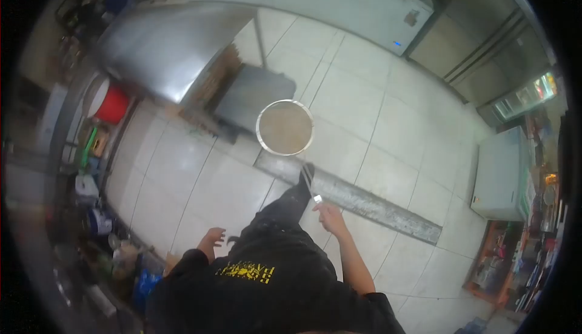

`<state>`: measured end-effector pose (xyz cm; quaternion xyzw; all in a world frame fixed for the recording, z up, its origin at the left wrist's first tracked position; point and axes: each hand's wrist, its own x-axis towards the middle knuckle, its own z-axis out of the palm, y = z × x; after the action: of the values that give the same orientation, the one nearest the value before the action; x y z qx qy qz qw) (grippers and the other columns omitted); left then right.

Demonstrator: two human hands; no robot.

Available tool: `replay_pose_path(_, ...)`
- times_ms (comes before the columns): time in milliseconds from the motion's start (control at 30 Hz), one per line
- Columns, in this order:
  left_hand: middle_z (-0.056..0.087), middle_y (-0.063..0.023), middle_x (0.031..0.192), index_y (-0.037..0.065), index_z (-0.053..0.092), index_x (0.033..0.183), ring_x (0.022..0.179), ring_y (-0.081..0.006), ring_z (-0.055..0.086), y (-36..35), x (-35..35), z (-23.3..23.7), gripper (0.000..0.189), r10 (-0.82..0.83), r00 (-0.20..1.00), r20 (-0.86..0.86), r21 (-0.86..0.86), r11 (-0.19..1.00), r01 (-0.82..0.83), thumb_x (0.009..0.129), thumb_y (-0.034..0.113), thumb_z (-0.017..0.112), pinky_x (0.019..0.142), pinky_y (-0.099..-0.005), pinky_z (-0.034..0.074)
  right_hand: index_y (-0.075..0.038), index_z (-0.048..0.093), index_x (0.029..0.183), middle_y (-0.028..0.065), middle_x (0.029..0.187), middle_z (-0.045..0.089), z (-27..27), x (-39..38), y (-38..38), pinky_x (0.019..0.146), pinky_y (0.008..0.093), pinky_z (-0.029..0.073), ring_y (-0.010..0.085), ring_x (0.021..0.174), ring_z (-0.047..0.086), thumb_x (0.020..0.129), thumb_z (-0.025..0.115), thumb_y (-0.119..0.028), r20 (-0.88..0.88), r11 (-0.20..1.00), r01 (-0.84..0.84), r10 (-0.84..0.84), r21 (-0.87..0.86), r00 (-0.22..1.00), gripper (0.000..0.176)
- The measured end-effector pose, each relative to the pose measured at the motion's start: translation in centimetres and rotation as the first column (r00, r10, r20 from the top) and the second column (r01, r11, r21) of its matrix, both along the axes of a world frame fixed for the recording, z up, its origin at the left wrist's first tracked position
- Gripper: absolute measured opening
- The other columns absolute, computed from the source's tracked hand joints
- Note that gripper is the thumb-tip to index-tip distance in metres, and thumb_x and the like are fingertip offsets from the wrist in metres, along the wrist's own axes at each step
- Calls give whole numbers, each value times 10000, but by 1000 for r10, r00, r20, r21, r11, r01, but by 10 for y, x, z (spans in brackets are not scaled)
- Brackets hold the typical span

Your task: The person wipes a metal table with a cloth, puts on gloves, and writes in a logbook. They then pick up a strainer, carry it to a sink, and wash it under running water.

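Observation:
My right hand [329, 218] is closed around the handle of a round strainer [285, 128], held out in front of me above the tiled floor. Its round mesh has a pale rim and looks greyish-brown. The handle runs from the rim down to my fingers. My left hand [213, 237] hangs beside my body at the lower left, fingers apart, with nothing in it.
A metal table [176, 43] stands at the upper left, with a grey box-like object [254, 97] beside it. A metal strip [376, 203] crosses the floor. Shelves with a red bucket [113, 103] line the left. White freezers [339, 6] stand behind; a white chest [500, 173] is at right.

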<state>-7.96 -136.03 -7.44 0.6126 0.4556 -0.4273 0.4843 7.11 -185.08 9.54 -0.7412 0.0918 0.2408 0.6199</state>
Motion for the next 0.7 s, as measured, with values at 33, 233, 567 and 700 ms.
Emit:
replay_pose_path(33, 617, -101, 1035, 122, 570, 1230, 887, -233, 603, -17, 44, -6, 330, 12, 1000, -19, 23, 1000, -11, 946, 284, 530, 640, -463, 532, -45, 646, 932, -14, 540, 450, 3, 29, -12, 403, 251, 315, 66, 446, 407, 990, 460, -356, 7, 1000, -3, 2, 22, 1000, 366)
replay_pose_path(233, 633, -87, 1105, 128, 589, 1200, 986, -243, 599, -212, 381, -21, 440, -318, 941, 114, 3, 947, 320, 882, 432, 591, 775, -451, 500, -65, 637, 990, -39, 558, 415, 48, 207, -129, 366, 228, 285, 51, 417, 369, 999, 428, -404, -217, 1000, 10, -11, -3, 976, 399)
replay_pose_path(567, 628, -48, 954, 76, 622, 1144, 833, -154, 578, -533, 814, 58, 380, -553, 529, 643, 71, 731, 678, 939, 377, 515, 644, -330, 496, -44, 595, 920, -53, 537, 381, 77, 427, -327, 383, 217, 295, 49, 419, 349, 1004, 435, -405, -159, 941, 318, -299, 112, 941, 403)
replay_pose_path(700, 631, -56, 852, 62, 646, 1100, 668, -135, 575, -572, 873, 10, 372, -480, 599, 641, 103, 827, 553, 936, 356, 487, 524, -279, 478, -37, 608, 909, -25, 544, 424, 88, 550, -432, 386, 237, 321, 63, 419, 380, 1020, 409, -378, -150, 930, 328, -305, 165, 941, 411)
